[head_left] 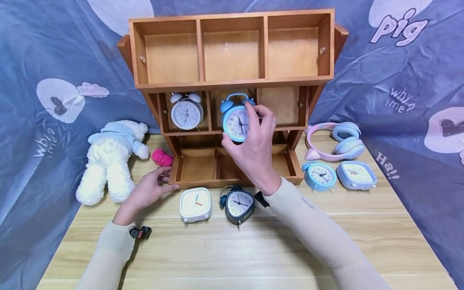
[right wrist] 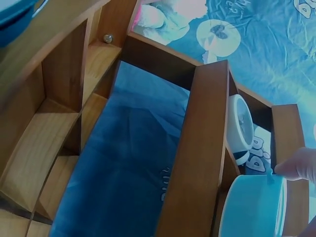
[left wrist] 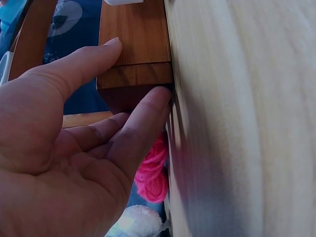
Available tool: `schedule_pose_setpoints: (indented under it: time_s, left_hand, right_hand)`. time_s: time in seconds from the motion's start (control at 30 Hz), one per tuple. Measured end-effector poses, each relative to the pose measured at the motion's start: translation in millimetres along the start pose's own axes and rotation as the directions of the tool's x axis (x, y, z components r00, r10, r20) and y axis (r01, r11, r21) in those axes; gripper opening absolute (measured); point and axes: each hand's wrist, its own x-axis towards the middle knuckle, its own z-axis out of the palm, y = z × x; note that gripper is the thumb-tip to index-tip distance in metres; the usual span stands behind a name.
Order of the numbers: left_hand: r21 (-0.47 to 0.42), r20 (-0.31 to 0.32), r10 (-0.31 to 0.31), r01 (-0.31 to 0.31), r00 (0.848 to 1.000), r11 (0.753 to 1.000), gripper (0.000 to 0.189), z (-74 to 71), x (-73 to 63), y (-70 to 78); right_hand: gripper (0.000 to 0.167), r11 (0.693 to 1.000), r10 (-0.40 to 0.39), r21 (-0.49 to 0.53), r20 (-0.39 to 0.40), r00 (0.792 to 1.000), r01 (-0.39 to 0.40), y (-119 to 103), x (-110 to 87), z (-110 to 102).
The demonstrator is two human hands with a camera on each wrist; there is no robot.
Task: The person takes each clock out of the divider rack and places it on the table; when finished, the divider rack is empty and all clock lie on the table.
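My right hand holds a light blue twin-bell alarm clock between thumb and fingers, at the middle compartment of the wooden shelf's middle tier. In the right wrist view the clock's blue side shows, with a thumb or fingertip at its edge. The left hand grips the lower left corner of the tiered wooden shelf. In the left wrist view, its thumb lies on the front board and its other fingers reach round the end. A white twin-bell alarm clock stands in the middle tier's left compartment.
On the table before the shelf lie a white square clock and a dark triangular alarm clock. To the right are a small blue clock, a blue square clock and pink headphones. Pink yarn and a teddy bear lie left.
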Motion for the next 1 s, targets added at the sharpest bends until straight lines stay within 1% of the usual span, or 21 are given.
schedule_pose_setpoints:
  time_s: [0.2, 0.47, 0.67, 1.0]
  left_hand:
    - [-0.005, 0.002, -0.007, 0.007, 1.0, 1.0, 0.08, -0.2, -0.9, 0.3]
    - [0.0, 0.0, -0.005, 0.005, 1.0, 1.0, 0.08, -1.0, -1.0, -0.5]
    - [-0.008, 0.003, -0.003, 0.003, 1.0, 1.0, 0.08, 0.2, -1.6, -0.4]
    - [0.003, -0.003, -0.014, 0.014, 1.0, 1.0, 0.08, 0.1, -1.0, 1.0]
  right_hand:
    - [0.084, 1.0, 0.013, -0.004, 0.043, 0.999, -0.013, 3.4, -9.8, -16.5]
    - [0.084, 0.999, -0.015, -0.039, 0.101, 0.995, 0.019, 11.7, -23.0, -36.7]
    - [0.086, 0.998, 0.005, -0.069, 0.161, 0.987, 0.007, 13.6, -33.5, -50.8]
    - [0.087, 0.996, 0.042, -0.087, 0.192, 0.98, -0.025, 16.9, -48.5, -65.1]
